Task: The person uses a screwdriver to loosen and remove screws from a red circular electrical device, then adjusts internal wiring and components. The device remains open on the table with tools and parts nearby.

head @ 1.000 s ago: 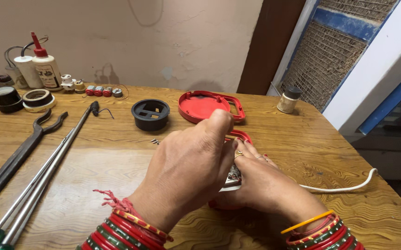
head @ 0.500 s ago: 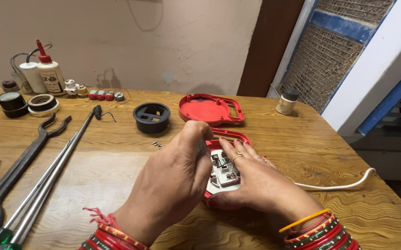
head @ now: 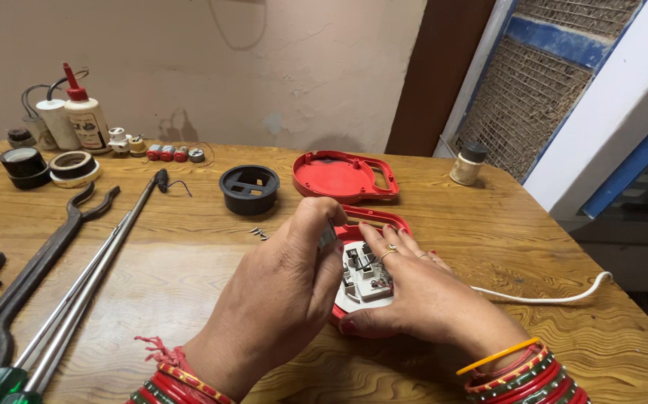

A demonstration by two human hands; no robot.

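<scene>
A red plastic casing point(head: 384, 218) with a white inner socket block point(head: 365, 280) lies on the wooden table point(head: 189, 262) in front of me. My right hand point(head: 421, 292) lies over the casing's right side, thumb under its near edge, fingers resting on the white block. My left hand point(head: 286, 288) hovers at the block's left, thumb and fingers pinched on a small thin metal tool or part point(head: 328, 236) that is mostly hidden. A white cord point(head: 548, 298) runs from under my right hand toward the table's right edge.
A red cover plate point(head: 343, 176) and a black round ring part point(head: 249, 188) lie behind. Small screws point(head: 260, 234) sit near them. Long black tongs point(head: 40, 258), metal rods point(head: 92, 277), tape rolls point(head: 47, 166), glue bottles point(head: 77, 116) and a small jar point(head: 468, 163) stand around.
My left hand has drawn back to the left, uncovering the white socket block. My right hand has stayed on the casing.
</scene>
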